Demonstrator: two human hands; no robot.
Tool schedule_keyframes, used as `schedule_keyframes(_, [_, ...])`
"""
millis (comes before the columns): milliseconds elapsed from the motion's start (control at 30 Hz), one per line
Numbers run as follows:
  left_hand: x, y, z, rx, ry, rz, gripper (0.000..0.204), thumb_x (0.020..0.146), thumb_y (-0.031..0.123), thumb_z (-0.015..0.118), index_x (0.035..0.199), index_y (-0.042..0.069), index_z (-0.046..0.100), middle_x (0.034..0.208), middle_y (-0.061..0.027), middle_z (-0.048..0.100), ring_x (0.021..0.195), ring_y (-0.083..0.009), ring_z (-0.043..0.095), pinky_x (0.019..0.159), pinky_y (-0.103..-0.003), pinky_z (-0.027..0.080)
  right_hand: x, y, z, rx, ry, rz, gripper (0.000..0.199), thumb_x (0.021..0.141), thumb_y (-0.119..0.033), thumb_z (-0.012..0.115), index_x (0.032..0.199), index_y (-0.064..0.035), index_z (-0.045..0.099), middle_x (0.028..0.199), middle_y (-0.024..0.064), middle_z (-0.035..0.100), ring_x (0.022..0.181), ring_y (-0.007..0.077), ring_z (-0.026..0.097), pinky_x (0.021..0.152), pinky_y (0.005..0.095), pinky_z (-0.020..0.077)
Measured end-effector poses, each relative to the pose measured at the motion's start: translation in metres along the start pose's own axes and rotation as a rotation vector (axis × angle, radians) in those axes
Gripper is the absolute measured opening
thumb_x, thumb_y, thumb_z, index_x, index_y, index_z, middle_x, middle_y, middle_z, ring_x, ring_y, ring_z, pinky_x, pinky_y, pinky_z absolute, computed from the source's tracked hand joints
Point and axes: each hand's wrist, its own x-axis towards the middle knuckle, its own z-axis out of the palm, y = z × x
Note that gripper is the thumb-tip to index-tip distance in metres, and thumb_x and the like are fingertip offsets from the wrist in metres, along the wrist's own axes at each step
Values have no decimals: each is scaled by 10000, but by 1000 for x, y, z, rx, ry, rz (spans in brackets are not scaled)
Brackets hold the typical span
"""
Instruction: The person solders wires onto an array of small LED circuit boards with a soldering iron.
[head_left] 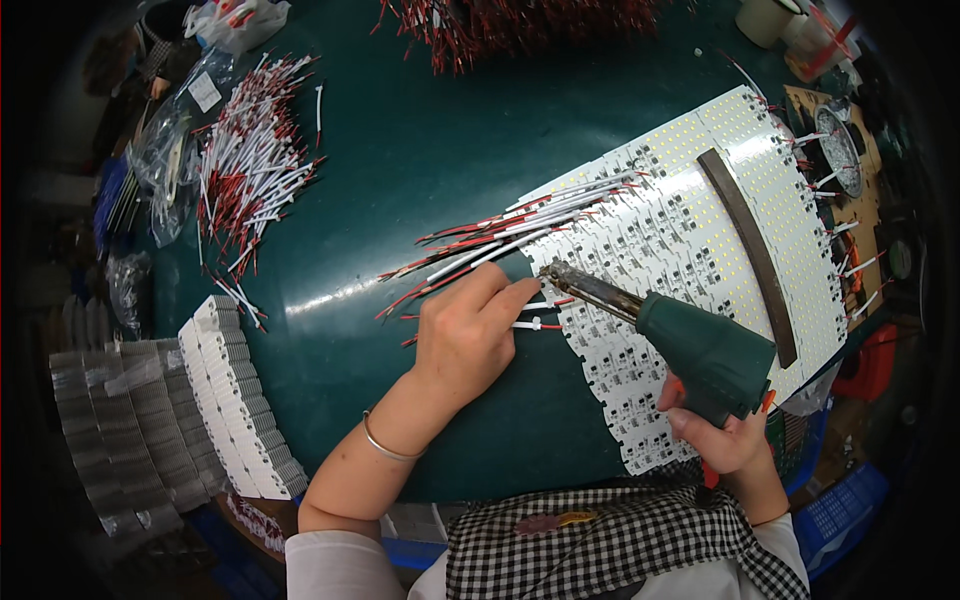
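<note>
the left hand [465,325] pinches at the edge of the white boards [625,400], its hold hidden, the right hand [725,435] clasps a soldering gun [705,345], and beyond it some wires [858,267] look attached, while a loose bundle [535,221] seems left.

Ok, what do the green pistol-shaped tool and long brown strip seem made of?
Green pistol-shaped tool: likely plastic, smooth with a soft sheen; its discoloured, glinting barrel suggests metal. Long brown strip: dull and opaque, possibly wood or metal.
</note>
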Motion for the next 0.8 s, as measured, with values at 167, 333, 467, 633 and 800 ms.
schedule_keyframes(167, [0,0,-1,0,-6,-13,437,527,-159,548,880,42,711,674,-64,568,557,-200,566,470,-312,439,2,0,0,29,6,22,302,736,83,641,1033,75,580,842,117,657,743,151,657,667,268,539])
schedule_keyframes(333, [-1,-1,0,2,-14,-11,433,538,-159,552,885,43,714,680,-64,576,563,-199,574,473,-308,445,3,4,-6,-153,-109,-65,334,740,79,640,1067,66,571,838,96,659,739,140,655,663,273,538])
schedule_keyframes(467, [-1,0,-2,4,-22,-16,427,542,-157,554,884,43,713,681,-64,579,563,-199,577,474,-308,448,-3,-5,-5,-32,-40,14,379,730,70,645,1101,75,570,879,111,659,742,147,647,649,275,536])
schedule_keyframes(633, [-2,-2,-2,18,-17,10,391,568,-144,566,879,45,710,691,-66,595,566,-207,582,474,-312,451,-9,-11,-11,56,72,38,672,713,-80,676,1309,83,411,1207,205,540,771,223,622,491,278,531])
schedule_keyframes(800, [1,0,-3,53,-26,33,364,592,-137,582,878,47,710,699,-66,604,579,-212,590,484,-319,458,-16,-7,-12,48,106,-1,669,718,-81,686,1304,91,412,1220,214,541,768,224,619,488,281,529])
